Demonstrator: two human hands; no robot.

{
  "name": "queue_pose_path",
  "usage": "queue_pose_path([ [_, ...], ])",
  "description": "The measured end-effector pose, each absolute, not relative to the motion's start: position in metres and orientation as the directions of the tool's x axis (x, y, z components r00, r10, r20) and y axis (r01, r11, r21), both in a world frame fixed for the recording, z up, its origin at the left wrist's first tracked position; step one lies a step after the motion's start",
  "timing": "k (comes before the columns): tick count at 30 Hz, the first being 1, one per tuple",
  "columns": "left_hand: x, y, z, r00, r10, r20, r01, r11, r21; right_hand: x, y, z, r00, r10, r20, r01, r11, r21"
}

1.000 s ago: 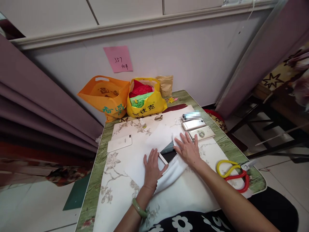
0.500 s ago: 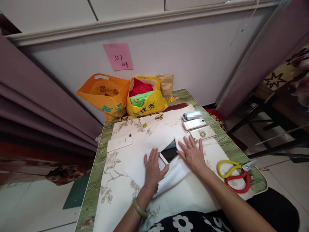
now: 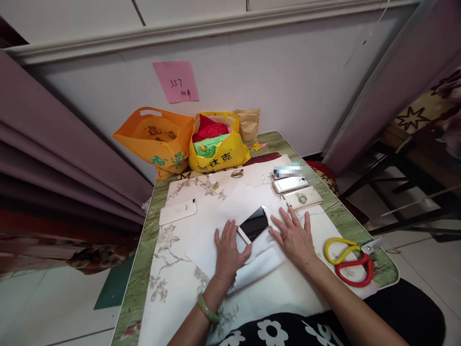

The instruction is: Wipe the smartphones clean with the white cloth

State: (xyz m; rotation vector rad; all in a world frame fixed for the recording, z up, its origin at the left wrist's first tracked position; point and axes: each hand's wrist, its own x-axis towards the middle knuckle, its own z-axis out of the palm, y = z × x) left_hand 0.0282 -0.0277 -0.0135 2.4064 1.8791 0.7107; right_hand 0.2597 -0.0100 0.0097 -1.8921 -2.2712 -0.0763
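Observation:
A white phone with a dark screen [image 3: 254,224] lies face up and slanted on a white cloth [image 3: 257,269], whose near part is folded over. At the phone's left edge rests my left hand [image 3: 229,252], fingers stretched out flat and thumb by the lower corner. My right hand [image 3: 294,238] lies spread on the cloth just right of the phone, apart from it. Neither hand grips anything. Near my right fingertips is a gold phone [image 3: 302,198], back up, with a ring on it. Beyond it lie another pale phone [image 3: 291,185] and a phone blurred in the picture [image 3: 287,171].
A white phone [image 3: 179,212] lies face down at the left. Scissors [image 3: 351,259] with yellow and red handles sit at the right edge. An orange bag [image 3: 158,139], a stuffed yellow bag [image 3: 219,156] and a brown packet [image 3: 248,125] stand along the back.
My right hand has slid right and slightly toward me, off the phone's right side. The cloth edge there has come away, showing more of the phone. My left hand has stayed put.

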Motion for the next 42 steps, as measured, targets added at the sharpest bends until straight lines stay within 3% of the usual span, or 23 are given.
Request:
queue_pose_path([
  [7, 0.025, -0.027, -0.016, 0.197, 0.921, 0.337, 0.920, -0.292, 0.261, 0.237, 0.034, 0.014, -0.173, 0.973, 0.150, 0.976, 0.190, -0.109],
  [16, 0.028, -0.029, -0.012, 0.184, 0.933, 0.309, 0.920, -0.274, 0.281, 0.255, -0.002, 0.004, -0.161, 0.972, 0.169, 0.978, 0.180, -0.105],
  [23, 0.027, -0.028, -0.013, 0.186, 0.932, 0.313, 0.922, -0.275, 0.271, 0.235, 0.026, 0.016, -0.174, 0.970, 0.170, 0.974, 0.195, -0.114],
  [32, 0.026, -0.030, -0.011, 0.196, 0.943, 0.268, 0.919, -0.272, 0.286, 0.189, -0.006, 0.014, -0.384, 0.895, 0.228, 0.885, 0.427, -0.186],
  [39, 0.028, -0.030, -0.010, 0.175, 0.936, 0.306, 0.919, -0.267, 0.289, 0.212, 0.014, 0.018, -0.192, 0.960, 0.204, 0.960, 0.227, -0.166],
  [42, 0.027, -0.031, -0.010, 0.179, 0.943, 0.282, 0.913, -0.266, 0.309, 0.196, 0.004, 0.016, -0.267, 0.940, 0.213, 0.936, 0.305, -0.174],
])
